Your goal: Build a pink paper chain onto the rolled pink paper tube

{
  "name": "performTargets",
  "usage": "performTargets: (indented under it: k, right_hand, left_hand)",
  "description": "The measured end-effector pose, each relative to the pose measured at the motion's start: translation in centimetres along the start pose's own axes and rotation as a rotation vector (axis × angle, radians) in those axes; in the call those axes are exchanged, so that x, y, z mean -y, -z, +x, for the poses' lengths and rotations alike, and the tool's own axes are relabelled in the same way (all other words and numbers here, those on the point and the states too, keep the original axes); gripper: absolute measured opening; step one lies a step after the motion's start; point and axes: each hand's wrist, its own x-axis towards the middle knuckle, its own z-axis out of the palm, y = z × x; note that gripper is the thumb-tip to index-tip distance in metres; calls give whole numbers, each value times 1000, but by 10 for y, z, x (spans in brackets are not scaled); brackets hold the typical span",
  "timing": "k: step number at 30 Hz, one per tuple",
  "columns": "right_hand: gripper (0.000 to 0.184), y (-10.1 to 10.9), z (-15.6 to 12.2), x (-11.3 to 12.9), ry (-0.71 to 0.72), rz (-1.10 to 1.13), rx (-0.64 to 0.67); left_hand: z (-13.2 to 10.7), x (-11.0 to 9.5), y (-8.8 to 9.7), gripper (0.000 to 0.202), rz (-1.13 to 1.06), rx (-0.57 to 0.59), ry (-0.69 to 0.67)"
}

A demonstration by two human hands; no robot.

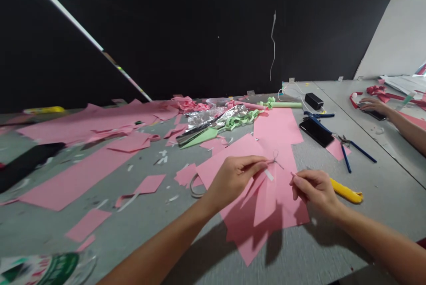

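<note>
My left hand (229, 178) pinches the gathered end of a folded pink paper piece (266, 203), whose pointed flaps hang below the fingers. A thin twisted wire (275, 157) with a small loop sticks out past the fingertips. A short white strip (269, 174) lies against the paper by the thumb. To the right, my right hand (314, 189) is closed with thumb and finger together, apart from the wire; a tiny pinkish bit may show at its tips. Beneath both hands lie flat pink paper sheets (278, 125), with shadows across them.
A yellow-handled tool (346, 191) lies beside my right hand. Beyond are blue-handled pliers (357, 150), a black phone (316, 131) and a black box (313, 101). Pink scraps (88, 225), crumpled foil (208, 119) and green paper (241, 120) spread leftward. Another person's hand (374, 104) rests at right.
</note>
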Motion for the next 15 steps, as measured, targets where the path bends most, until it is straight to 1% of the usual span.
performTargets:
  k: [2, 4, 6, 8, 11, 15]
  right_hand:
    - [37, 3, 2, -1, -7, 42, -36]
    - [36, 5, 5, -3, 7, 43, -42]
    - [35, 5, 7, -4, 22, 8, -29]
    - [33, 4, 8, -3, 28, -45, -16]
    - [33, 2, 8, -1, 38, -111, 14]
    - [36, 0, 6, 2, 42, -158, 54]
  left_hand:
    - [2, 1, 6, 21, 9, -37, 75]
    - [2, 0, 11, 21, -18, -30, 131]
    - [2, -2, 12, 21, -62, -16, 151]
    - [1, -5, 10, 20, -81, -5, 136]
    - [-2, -10, 3, 18, -54, 12, 85]
    - [-9, -15, -4, 17, -38, 33, 26]
